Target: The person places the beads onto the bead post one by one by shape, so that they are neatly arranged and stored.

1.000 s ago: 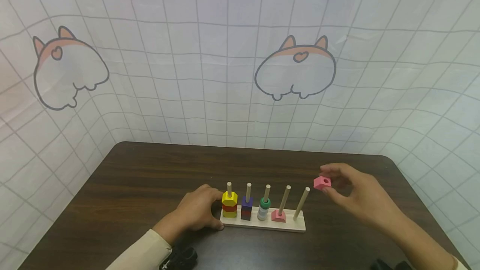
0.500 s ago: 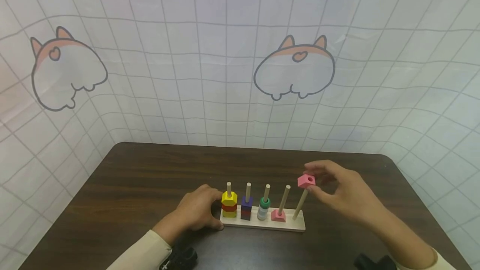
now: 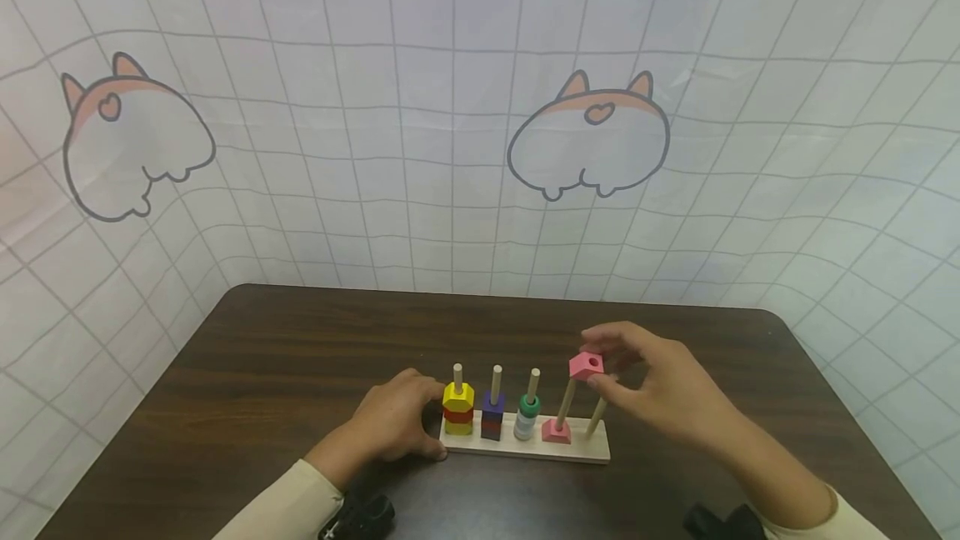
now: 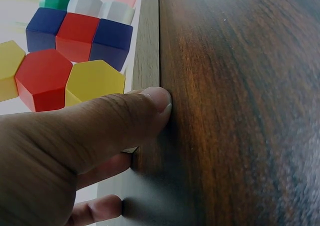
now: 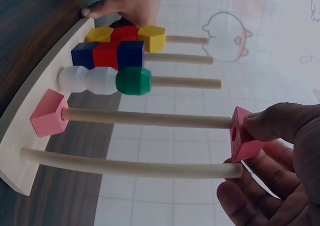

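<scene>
A wooden peg board (image 3: 517, 450) with a row of upright pegs stands before me. My left hand (image 3: 396, 417) grips its left end, thumb (image 4: 157, 101) along the front edge. Between thumb and fingers, my right hand (image 3: 663, 377) pinches a pink block (image 3: 586, 366) with a hole through it. That block is right at the tip of the fourth peg (image 5: 150, 118), its hole close to the peg's end in the right wrist view. A second pink block (image 3: 557, 432) sits at this peg's foot. The bare last peg (image 5: 130, 168) passes by my right fingers.
Yellow and red beads (image 3: 458, 409) fill the lower first peg, blue and red cubes (image 3: 492, 417) the second, white and green beads (image 3: 528, 417) the third. Black wrist gear (image 3: 363, 517) lies under the left sleeve. A patterned cloth (image 3: 375, 148) hangs behind the dark table (image 3: 300, 340).
My right hand has carried the pink block leftward, past the last peg to the top of the fourth. The left hand has kept its place on the board's end.
</scene>
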The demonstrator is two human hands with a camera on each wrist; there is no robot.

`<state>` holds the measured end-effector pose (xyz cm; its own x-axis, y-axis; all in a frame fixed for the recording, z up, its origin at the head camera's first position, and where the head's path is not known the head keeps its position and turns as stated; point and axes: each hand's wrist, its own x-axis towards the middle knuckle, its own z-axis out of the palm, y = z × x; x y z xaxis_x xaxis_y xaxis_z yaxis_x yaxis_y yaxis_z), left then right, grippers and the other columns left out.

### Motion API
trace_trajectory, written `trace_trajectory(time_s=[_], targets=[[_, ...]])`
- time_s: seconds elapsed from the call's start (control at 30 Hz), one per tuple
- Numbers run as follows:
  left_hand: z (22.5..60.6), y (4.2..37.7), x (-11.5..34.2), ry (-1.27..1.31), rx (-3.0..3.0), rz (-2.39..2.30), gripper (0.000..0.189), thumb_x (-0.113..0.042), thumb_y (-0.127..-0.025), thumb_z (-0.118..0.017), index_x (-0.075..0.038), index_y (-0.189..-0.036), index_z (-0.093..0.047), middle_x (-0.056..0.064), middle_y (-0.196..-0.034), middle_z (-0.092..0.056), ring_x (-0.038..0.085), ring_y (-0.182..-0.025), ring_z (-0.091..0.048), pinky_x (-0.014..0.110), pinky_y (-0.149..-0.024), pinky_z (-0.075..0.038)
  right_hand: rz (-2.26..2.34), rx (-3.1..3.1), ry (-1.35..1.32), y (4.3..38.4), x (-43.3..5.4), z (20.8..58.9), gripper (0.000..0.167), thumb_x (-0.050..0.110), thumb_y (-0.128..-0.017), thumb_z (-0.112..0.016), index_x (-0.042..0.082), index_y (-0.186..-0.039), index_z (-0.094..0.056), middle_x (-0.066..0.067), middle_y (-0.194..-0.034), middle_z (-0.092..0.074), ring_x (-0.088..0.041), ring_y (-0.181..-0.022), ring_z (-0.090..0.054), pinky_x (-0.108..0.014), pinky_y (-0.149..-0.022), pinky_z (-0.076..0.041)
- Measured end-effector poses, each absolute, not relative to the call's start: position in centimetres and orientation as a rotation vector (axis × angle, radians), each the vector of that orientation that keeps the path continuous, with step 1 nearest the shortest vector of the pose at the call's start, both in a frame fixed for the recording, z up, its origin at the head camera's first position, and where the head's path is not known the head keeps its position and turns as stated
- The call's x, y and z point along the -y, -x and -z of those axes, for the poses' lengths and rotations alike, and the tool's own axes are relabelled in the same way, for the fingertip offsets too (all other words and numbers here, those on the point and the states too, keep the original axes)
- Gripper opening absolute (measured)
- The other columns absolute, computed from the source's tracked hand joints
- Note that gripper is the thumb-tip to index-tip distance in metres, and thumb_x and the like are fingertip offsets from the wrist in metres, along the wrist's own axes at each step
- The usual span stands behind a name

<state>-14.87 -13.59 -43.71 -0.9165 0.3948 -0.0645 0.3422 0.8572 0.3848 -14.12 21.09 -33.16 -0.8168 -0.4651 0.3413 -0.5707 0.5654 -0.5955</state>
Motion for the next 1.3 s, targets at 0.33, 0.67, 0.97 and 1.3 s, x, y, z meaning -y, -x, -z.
trace_trajectory(time_s=[0.33,0.67,0.97,1.3], targets=[[43.6,14.9,13.6,-0.562,-2.888,-0.559,0.063,-0.04,-0.061,-0.098,-0.021,-0.116,-0.073,-0.006,-0.114,-0.07,0.02,-0.11,-0.058,0.055,-0.081,-0.053,-1.124,2.673,-0.893,14.3,-20.2,33.7,0.046,0.008,-0.084,-0.084,0.02,-0.124,-0.065,0.011,-0.106,-0.071,-0.006,-0.085,-0.066,-0.029,-0.063,-0.055],[43.9,14.9,13.7,-0.582,-2.898,-0.543,0.06,-0.041,-0.061,-0.097,-0.023,-0.113,-0.072,-0.006,-0.114,-0.07,0.02,-0.111,-0.058,0.054,-0.08,-0.053,-1.141,2.676,-0.908,14.5,-19.8,35.5,0.044,0.006,-0.085,-0.083,0.016,-0.124,-0.066,0.01,-0.106,-0.073,-0.006,-0.079,-0.062,-0.027,-0.063,-0.052],[43.8,14.9,13.7,-0.587,-2.895,-0.546,0.06,-0.041,-0.062,-0.097,-0.023,-0.113,-0.073,-0.006,-0.114,-0.07,0.02,-0.112,-0.058,0.054,-0.082,-0.053,-1.272,2.805,-0.749,14.3,-20.3,38.3,0.046,0.014,-0.086,-0.084,0.019,-0.127,-0.063,0.01,-0.11,-0.07,-0.011,-0.087,-0.061,-0.029,-0.071,-0.053],[43.8,14.9,13.6,-0.568,-2.889,-0.556,0.061,-0.04,-0.062,-0.097,-0.022,-0.116,-0.073,-0.006,-0.115,-0.07,0.02,-0.112,-0.058,0.055,-0.083,-0.053,-1.428,2.86,-0.771,14.7,-20.6,40.8,0.026,0.028,-0.088,-0.083,0.017,-0.107,-0.069,0.007,-0.104,-0.07,-0.013,-0.091,-0.066,-0.029,-0.081,-0.055]])
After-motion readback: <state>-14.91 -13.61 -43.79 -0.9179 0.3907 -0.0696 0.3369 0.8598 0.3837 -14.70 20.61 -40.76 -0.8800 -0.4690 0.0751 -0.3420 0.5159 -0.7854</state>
